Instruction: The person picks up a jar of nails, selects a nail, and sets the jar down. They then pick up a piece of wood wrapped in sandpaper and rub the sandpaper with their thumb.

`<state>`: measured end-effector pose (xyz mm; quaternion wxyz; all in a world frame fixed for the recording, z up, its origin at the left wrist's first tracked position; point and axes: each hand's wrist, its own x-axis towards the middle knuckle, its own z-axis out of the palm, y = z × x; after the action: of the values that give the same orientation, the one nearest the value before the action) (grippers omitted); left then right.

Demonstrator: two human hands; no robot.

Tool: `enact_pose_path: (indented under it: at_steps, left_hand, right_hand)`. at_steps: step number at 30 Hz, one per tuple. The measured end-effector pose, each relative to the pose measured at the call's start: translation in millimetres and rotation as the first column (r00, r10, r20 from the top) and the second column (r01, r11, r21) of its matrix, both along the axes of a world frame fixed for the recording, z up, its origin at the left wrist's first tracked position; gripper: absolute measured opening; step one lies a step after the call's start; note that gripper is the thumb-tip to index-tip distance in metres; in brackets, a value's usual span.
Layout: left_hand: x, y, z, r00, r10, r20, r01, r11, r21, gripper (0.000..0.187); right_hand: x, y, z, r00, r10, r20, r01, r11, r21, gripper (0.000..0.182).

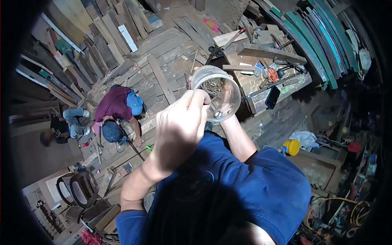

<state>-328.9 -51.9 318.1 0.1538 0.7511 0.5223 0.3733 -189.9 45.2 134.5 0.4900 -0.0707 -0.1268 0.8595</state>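
Note:
A clear round plastic container [232,100] is tilted so that its open mouth faces the camera. Small thin pieces, looking like nails or screws [213,86], lie inside, with a shiny bit near the lower rim. My right hand [227,121] holds the container from behind and below, its fingers partly hidden by the wall. At the container's left rim is my left hand [181,116], fingers pressed together at the opening; whatever they pinch is too small to make out.
A workbench [261,92] with planks, red-handled tools and a black phone [272,97] stands beyond the container. One person in a maroon shirt [114,103] bends over the plank floor at left; another sits behind. Wood leans on the walls. A yellow bucket [291,147] is at right.

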Motion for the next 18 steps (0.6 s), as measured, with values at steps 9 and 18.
enact_pose_path:
  at_steps: [9,18]
  left_hand:
    - [1,-6,5,0.988,0.050,-0.145,-0.046,0.998,0.031,0.013]
    - [3,-2,8,0.969,-0.077,-0.236,0.080,0.997,0.004,0.017]
  right_hand:
    - [-1,1,20,0.998,0.067,-0.006,-0.066,0.986,0.152,0.098]
    - [-3,13,2,0.998,0.056,-0.006,-0.057,0.998,-0.012,0.084]
